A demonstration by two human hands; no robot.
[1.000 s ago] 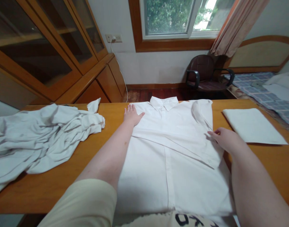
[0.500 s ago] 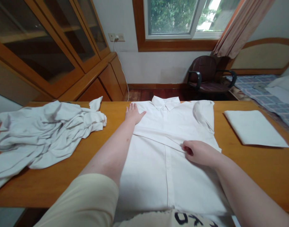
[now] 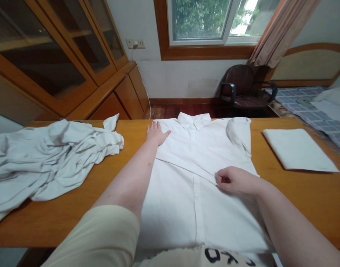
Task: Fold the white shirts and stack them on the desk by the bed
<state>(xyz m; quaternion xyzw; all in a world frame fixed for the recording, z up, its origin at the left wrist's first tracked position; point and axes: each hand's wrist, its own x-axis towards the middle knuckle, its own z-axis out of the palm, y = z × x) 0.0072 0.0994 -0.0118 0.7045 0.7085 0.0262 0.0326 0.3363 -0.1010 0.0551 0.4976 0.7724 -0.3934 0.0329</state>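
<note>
A white collared shirt (image 3: 172,200) lies front up on the table, its collar at the far edge. My left hand (image 3: 156,134) rests flat on the shirt's left shoulder, fingers spread. One sleeve (image 3: 183,167) runs slantwise across the shirt's front, and my right hand (image 3: 228,179) pinches its end between closed fingers. The other sleeve (image 3: 238,135) is folded back at the right shoulder. The shirt's hem is partly hidden by my clothing.
A crumpled pile of white cloth (image 3: 61,155) covers the left of the wooden table (image 3: 295,207). On the right lies a flat, folded white cloth (image 3: 300,150). Beyond the table are a cabinet (image 3: 111,111), an armchair (image 3: 239,85) and a bed (image 3: 295,100).
My right hand has shifted very slightly right with the sleeve end, drawing it across the front. My left hand stays on the shoulder. The view has moved a little.
</note>
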